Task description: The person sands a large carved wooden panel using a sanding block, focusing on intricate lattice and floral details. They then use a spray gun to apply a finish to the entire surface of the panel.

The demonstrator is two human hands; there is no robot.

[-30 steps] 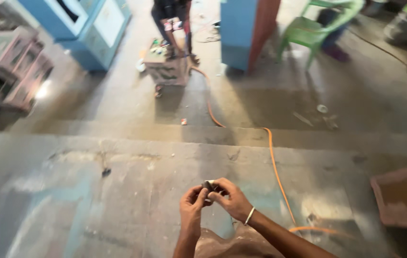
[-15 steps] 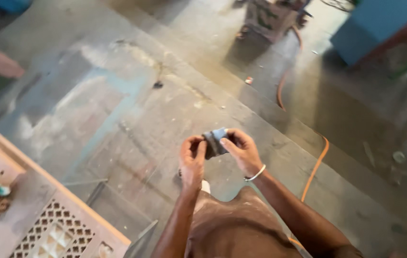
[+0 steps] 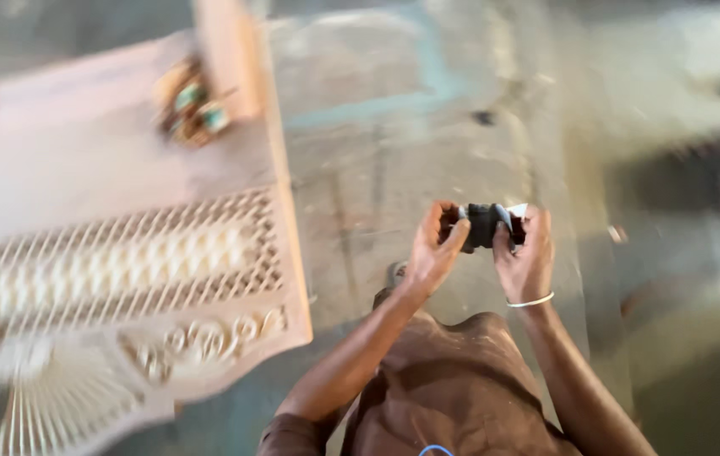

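Observation:
A small dark object [image 3: 485, 225] with a pale edge is held between both my hands in front of my body. My left hand [image 3: 433, 247] grips its left end with fingers curled over the top. My right hand [image 3: 527, 252], with a thin white bangle on the wrist, pinches its right end. The frame is blurred, so I cannot tell what kind of object it is. Below the hands are my brown-clad knees [image 3: 453, 380] over a grey concrete floor [image 3: 427, 127].
A carved pale wooden panel [image 3: 123, 270] with lattice and floral cutwork lies at the left, its edge close to my left arm. Small greenish and brown items [image 3: 191, 105] rest on its upper part. Dark shadowed floor lies at the right.
The view has swung left and downward; the wooden panel now fills the left side. Both hands keep hold of the dark object, raised slightly in front of me.

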